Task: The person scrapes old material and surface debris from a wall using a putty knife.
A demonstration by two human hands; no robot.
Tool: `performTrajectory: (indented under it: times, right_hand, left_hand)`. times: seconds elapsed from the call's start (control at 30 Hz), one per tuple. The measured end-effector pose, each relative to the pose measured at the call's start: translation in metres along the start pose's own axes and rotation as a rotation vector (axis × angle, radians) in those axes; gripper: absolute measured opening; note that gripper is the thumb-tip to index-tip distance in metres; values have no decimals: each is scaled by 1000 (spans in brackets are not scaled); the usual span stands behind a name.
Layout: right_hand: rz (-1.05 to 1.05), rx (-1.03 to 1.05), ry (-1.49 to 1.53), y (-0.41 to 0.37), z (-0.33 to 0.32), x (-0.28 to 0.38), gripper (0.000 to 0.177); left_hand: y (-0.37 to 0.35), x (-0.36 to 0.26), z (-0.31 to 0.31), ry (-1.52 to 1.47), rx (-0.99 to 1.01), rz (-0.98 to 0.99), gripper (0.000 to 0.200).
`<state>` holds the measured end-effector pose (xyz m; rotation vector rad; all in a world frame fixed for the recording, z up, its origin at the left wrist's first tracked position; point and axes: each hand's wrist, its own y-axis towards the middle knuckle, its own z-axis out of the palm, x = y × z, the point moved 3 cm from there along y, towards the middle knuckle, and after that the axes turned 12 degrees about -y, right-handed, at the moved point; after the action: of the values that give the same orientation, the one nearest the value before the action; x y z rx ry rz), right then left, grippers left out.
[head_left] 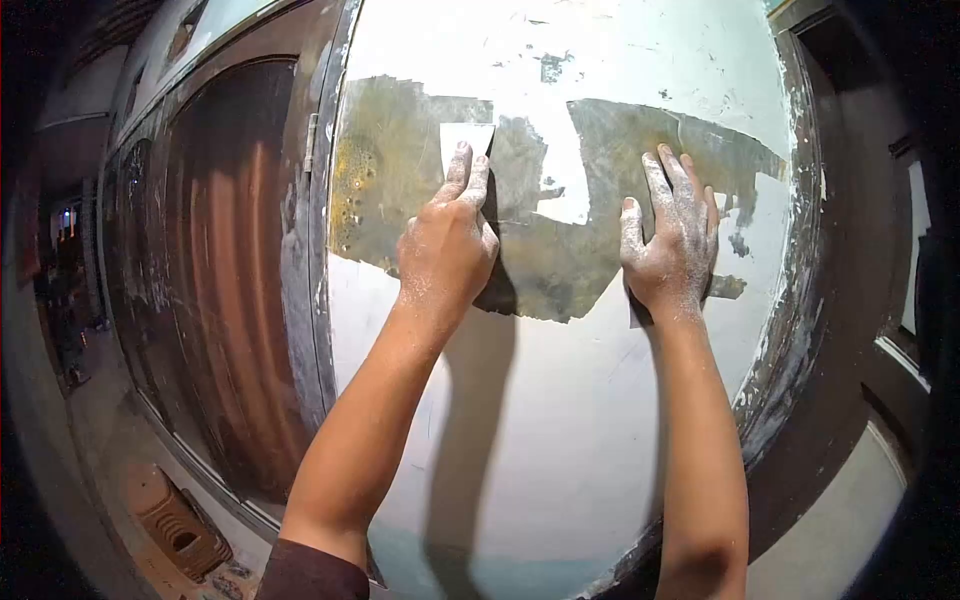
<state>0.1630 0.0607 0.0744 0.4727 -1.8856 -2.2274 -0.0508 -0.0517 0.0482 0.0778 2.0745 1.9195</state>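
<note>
While my left hand [447,245] held a flat white blade [463,133] against the wall [570,400], my right hand [675,250] lay open on the same surface, well apart from it. Left: two fingers stretched out together along the blade, the rest folded in; how the thumb sat, I could not tell. Right: fingers extended and slightly spread, thumb out to the side, no tool seen in it; a small grey corner showed by the heel of the palm, its nature unclear. White powder coated both hands, thickest on the right fingers. The blade stood over the upper left part of a rough, grey-green patch [397,130], mottled yellow near its left edge. White coating bordered the patch above and below, and an irregular white strip [565,185] ran down between the hands. To the left, a brown door panel [235,220] with a hinge [311,142] at its edge; to the right, a scuffed dark frame [803,235]. Lower left, a brown slotted object [182,530] lay on the floor [110,420]. A dark maroon sleeve [310,575] covered my left upper arm.
</note>
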Motion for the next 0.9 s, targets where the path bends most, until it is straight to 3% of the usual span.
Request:
performTrajectory:
  times: [0.5,0.57,0.9]
  right_hand:
    - [11,6,12,0,-3,2,52]
    - [7,-24,14,0,-2,1,52]
    - [18,-3,27,0,-3,2,53]
  left_hand:
    - [16,-5,-7,18,52,-40,57]
    - [14,3,-4,-26,-27,72,54]
    - [21,-5,-9,8,15,-2,54]
